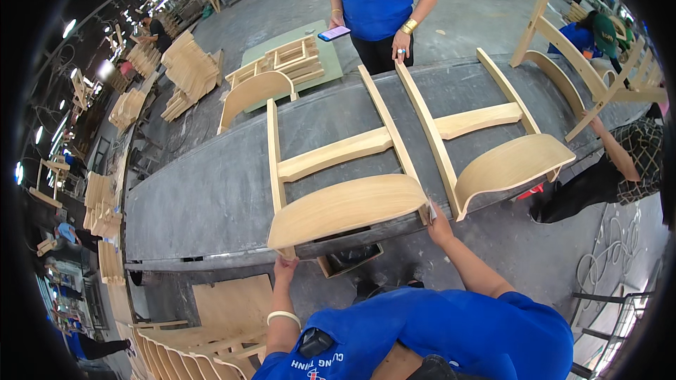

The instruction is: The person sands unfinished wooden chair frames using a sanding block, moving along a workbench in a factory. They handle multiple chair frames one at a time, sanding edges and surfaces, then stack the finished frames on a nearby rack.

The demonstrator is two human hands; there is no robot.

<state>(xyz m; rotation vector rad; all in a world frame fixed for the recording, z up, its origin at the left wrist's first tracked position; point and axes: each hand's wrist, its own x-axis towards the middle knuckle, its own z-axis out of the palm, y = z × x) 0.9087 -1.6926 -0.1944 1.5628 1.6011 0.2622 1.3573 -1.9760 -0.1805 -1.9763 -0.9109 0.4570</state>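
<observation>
A pale wooden chair frame (pixel 348 204) lies flat on the dark grey table in front of me. It has two long legs, a crossbar and a curved panel at the near end. My left hand (pixel 284 269) grips the near end of its left leg, just below the panel. At the panel's right corner, my right hand (pixel 440 226) is closed around a small pale flat piece (pixel 432 211), held against the wood; what the piece is cannot be made out. A second, similar chair frame (pixel 514 162) lies to the right, apart from the first.
Across the table (pixel 190 197) stands a person in a blue shirt (pixel 380 0) holding a phone (pixel 334 33), one hand by the second frame's leg. Another person at right handles an assembled chair (pixel 591 70). Stacked wooden parts (pixel 191 70) stand far left; curved pieces (pixel 183 359) lie near left.
</observation>
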